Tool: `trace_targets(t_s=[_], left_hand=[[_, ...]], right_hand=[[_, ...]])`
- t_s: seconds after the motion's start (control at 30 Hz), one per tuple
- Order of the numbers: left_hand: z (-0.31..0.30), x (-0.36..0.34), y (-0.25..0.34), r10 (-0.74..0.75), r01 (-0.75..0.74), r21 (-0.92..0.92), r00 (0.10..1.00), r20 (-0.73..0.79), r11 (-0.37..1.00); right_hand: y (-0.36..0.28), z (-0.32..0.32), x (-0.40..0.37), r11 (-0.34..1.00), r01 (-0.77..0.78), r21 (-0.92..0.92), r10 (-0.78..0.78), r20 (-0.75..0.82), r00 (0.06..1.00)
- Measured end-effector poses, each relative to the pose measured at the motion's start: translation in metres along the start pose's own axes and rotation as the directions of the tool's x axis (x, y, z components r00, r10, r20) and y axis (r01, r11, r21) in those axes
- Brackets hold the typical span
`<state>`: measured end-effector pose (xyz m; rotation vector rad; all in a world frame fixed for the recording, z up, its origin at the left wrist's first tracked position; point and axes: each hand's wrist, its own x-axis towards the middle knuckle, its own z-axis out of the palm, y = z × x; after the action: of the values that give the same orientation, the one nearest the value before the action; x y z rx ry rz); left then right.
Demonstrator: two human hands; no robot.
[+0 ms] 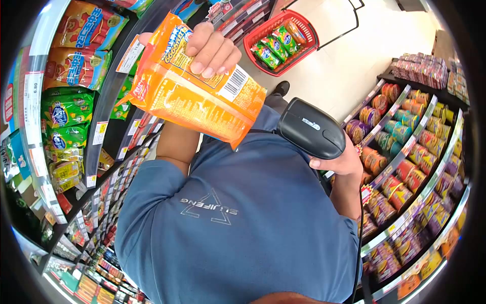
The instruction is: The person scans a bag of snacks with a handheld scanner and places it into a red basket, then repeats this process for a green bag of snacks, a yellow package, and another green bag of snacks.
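Note:
My left hand [210,50] is raised in front of my chest and grips an orange snack bag [192,101] by its upper end. The bag's barcode [234,83] faces up, toward the scanner. A black handheld barcode scanner [311,129] is in my right hand [340,163], with its head just right of the bag's lower corner and a small gap between them. A cable runs down from the scanner along my right arm. My blue shirt [243,223] fills the lower middle of the view.
A red shopping basket [310,28] with several snack packs stands on the pale floor ahead. Shelves of bagged snacks [66,116] line the left side. Shelves of cup noodles [415,152] line the right. My black shoe [281,88] shows below the bag.

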<state>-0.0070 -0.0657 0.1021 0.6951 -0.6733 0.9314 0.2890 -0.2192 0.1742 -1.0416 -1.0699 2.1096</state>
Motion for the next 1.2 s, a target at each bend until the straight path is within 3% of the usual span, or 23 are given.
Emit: trace_targets(t_s=[0.03, 0.1, 0.23, 0.3, 0.43, 0.53, 0.57, 0.63, 0.7, 0.77, 0.83, 0.9, 1.0, 1.13, 1.2], left_hand=[[0.006, -0.006, 0.002, -0.006, 0.006, -0.015, 1.0, 0.0, 1.0], [0.013, -0.016, 0.006, 0.036, -0.037, -0.008, 0.998, -0.059, 0.999], [0.017, -0.025, 0.021, -0.031, 0.031, -0.021, 0.999, 0.026, 0.999], [0.017, -0.033, 0.021, -0.022, 0.023, -0.049, 1.0, 0.015, 0.999], [0.012, -0.061, 0.02, -0.068, 0.039, -0.153, 0.98, -0.186, 0.987], [0.009, -0.093, 0.018, -0.188, 0.046, -0.307, 0.873, -0.451, 0.951], [0.008, -0.107, 0.016, -0.186, 0.046, -0.304, 0.872, -0.453, 0.952], [0.014, -0.126, 0.011, -0.262, -0.003, -0.353, 0.666, -0.698, 0.936], [0.026, -0.135, 0.008, -0.242, -0.053, -0.367, 0.664, -0.708, 0.929], [0.039, -0.138, 0.005, -0.139, -0.057, -0.17, 0.356, -0.924, 0.984], [0.042, -0.146, -0.005, -0.07, -0.052, -0.097, 0.379, -0.923, 0.994], [0.043, -0.149, -0.011, -0.121, -0.139, -0.224, 0.521, -0.845, 0.965], [0.044, -0.149, -0.014, -0.122, -0.155, -0.21, 0.446, -0.887, 0.965], [0.033, -0.162, -0.018, -0.135, -0.161, -0.247, 0.508, -0.851, 0.956], [0.021, -0.171, -0.021, -0.104, -0.205, -0.304, 0.646, -0.756, 0.93]], right_hand=[[0.004, 0.009, 0.001, 0.996, 0.016, -0.083, -0.013, 0.033, 0.999], [0.011, 0.026, 0.003, 0.996, 0.041, -0.074, -0.037, 0.044, 0.998], [0.011, 0.059, 0.014, 0.989, 0.079, -0.122, -0.077, 0.024, 0.997], [0.016, 0.067, 0.021, 0.96, 0.147, -0.237, -0.145, 0.028, 0.989], [0.029, 0.077, 0.034, 0.949, 0.17, -0.266, -0.17, 0.022, 0.985], [0.04, 0.073, 0.041, 0.997, 0.014, -0.074, -0.02, -0.088, 0.996], [0.045, 0.071, 0.042, 0.997, 0.014, -0.073, -0.02, -0.085, 0.996], [0.053, 0.07, 0.045, 0.994, -0.049, -0.097, 0.034, -0.156, 0.987], [0.056, 0.069, 0.047, 0.995, -0.045, -0.088, 0.028, -0.181, 0.983], [0.061, 0.067, 0.047, 0.996, -0.044, -0.075, 0.027, -0.212, 0.977], [0.065, 0.061, 0.049, 0.998, -0.041, -0.054, 0.028, -0.224, 0.974], [0.066, 0.059, 0.05, 0.997, -0.048, -0.054, 0.034, -0.23, 0.973], [0.064, 0.055, 0.051, 0.997, -0.058, -0.046, 0.045, -0.237, 0.97], [0.063, 0.048, 0.054, 0.994, -0.079, -0.072, 0.061, -0.234, 0.97], [0.059, 0.048, 0.057, 0.993, -0.085, -0.079, 0.064, -0.242, 0.968]])
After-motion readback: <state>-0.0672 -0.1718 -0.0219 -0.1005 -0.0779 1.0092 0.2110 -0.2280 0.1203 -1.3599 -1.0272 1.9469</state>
